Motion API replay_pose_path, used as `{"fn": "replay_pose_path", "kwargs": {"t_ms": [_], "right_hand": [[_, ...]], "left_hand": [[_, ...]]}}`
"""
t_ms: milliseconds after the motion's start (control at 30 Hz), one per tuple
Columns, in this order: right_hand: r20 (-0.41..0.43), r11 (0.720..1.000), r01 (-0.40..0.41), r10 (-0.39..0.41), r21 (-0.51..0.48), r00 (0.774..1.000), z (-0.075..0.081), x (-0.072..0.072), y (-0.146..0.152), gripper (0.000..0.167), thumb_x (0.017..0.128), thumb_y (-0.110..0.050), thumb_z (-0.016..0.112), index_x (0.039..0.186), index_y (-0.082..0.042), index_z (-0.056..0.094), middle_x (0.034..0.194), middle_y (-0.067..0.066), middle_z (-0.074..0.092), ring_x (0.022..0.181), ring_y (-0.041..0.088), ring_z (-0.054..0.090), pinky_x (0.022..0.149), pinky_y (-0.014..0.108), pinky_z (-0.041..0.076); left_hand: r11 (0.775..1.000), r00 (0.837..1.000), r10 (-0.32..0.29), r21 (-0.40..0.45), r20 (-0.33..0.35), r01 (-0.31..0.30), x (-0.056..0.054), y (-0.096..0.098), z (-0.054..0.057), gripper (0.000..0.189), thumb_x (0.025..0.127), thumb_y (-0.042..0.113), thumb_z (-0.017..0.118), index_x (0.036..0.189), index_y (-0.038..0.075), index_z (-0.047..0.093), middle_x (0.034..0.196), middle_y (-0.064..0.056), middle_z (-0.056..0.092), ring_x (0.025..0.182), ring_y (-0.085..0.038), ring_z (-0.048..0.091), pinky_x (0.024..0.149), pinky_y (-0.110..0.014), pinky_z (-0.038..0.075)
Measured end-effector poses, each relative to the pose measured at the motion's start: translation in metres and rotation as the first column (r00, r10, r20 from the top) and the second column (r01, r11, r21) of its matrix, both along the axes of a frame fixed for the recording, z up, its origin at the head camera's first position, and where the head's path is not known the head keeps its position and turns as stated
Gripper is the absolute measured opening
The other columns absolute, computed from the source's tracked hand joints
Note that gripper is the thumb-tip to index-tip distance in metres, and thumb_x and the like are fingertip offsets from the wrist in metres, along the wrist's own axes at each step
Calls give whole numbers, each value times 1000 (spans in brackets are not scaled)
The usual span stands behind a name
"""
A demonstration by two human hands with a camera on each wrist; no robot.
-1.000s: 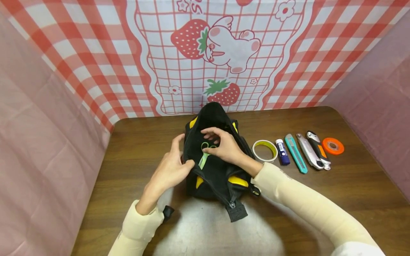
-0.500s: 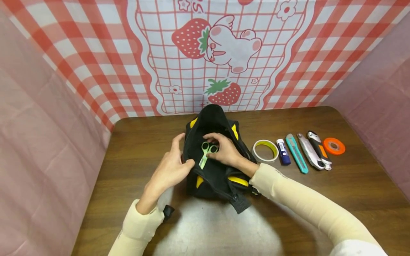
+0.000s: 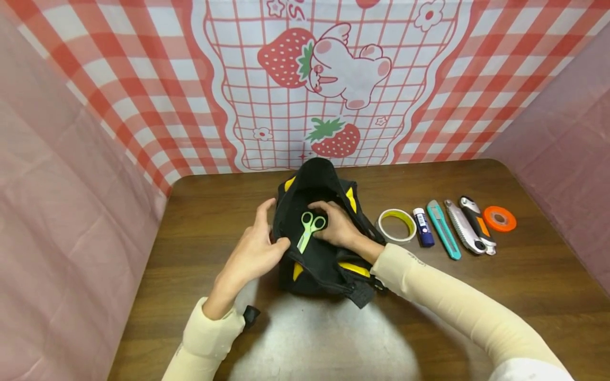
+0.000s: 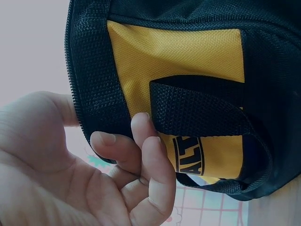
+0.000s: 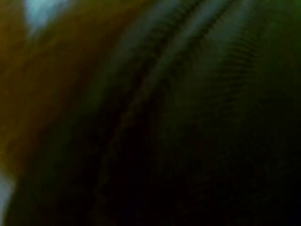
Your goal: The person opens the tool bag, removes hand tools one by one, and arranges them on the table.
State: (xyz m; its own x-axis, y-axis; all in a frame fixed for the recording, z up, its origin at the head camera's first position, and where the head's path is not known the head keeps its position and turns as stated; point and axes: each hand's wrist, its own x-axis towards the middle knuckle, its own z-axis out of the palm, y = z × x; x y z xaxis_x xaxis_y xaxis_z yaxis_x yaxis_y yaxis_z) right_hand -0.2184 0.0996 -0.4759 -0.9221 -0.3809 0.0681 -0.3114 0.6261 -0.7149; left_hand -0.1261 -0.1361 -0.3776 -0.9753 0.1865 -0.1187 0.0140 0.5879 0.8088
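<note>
From the head camera, a black and yellow bag [image 3: 324, 248] sits on the wooden table [image 3: 476, 296] with its mouth open upward. The left hand [image 3: 254, 251] grips the bag's left edge, thumb hooked over the rim and fingers against the outer wall. The right hand [image 3: 338, 225] is inside the opening, fingers curled around the handles of green scissors [image 3: 308, 227], whose blade end points down toward the left thumb. To the right of that hand, in a row, lie a roll of tape [image 3: 395, 224], a glue stick [image 3: 423, 226], a teal utility knife [image 3: 443, 229], two more cutters [image 3: 469, 232] and an orange tape roll [image 3: 499, 218].

The left wrist camera shows the left hand's fingers [image 4: 141, 155] bent against the bag's yellow side panel [image 4: 178, 70], just beside a black webbing strap [image 4: 207, 110], with the zipper edge running past the thumb.

The right wrist camera is dark and blurred; only bag fabric [image 5: 188, 117] is discernible, and the grip cannot be judged there.
</note>
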Motion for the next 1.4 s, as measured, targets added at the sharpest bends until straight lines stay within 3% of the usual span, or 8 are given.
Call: {"fn": "replay_pose_path", "kwargs": {"t_ms": [133,433,733,933,1100,1400], "right_hand": [[-5,1000,5,-5,30,1000,-1,-1,0,69,83,2,89,147,-1,65,136,26,67,127,43,63,111,56,51],[-3,999,13,-13,44,1000,-1,-2,-1,67,81,3,92,143,-1,68,111,17,73,108,37,67,102,52,53],[48,998,22,-25,63,999,5,-1,-1,70,84,-3,92,149,0,67,112,15,73,107,34,67,97,46,53],[-1,999,-38,38,20,999,9,-1,2,65,81,-1,90,143,5,70,103,12,67,93,25,60,85,35,48],[-17,996,-82,81,-27,997,12,-1,4,62,80,3,89,140,5,72,106,13,67,93,22,62,83,31,49],[65,971,-162,176,-174,982,17,1,7,66,84,8,87,147,3,67,121,19,77,94,24,75,79,30,59]], "left_hand": [[1000,1000,1,-4,2,-1,0,0,1,91,97,18,68,174,16,20,84,-8,67,68,-21,61,72,-40,49],[1000,1000,0,5,8,0,0,1,0,91,98,18,68,175,16,19,76,-5,59,62,-18,56,68,-39,47],[1000,1000,3,0,8,-3,0,2,-1,91,97,18,68,175,16,20,76,-5,60,63,-19,57,69,-39,47],[1000,1000,4,2,12,-4,0,2,0,91,97,18,67,175,17,20,78,-6,61,63,-19,57,69,-39,47],[1000,1000,3,2,16,-3,0,2,0,90,98,18,66,175,17,20,77,-6,60,62,-18,56,68,-38,46],[1000,1000,-1,8,17,1,-1,2,-1,90,98,18,66,175,17,20,75,-5,55,57,-16,49,61,-37,43]]}}
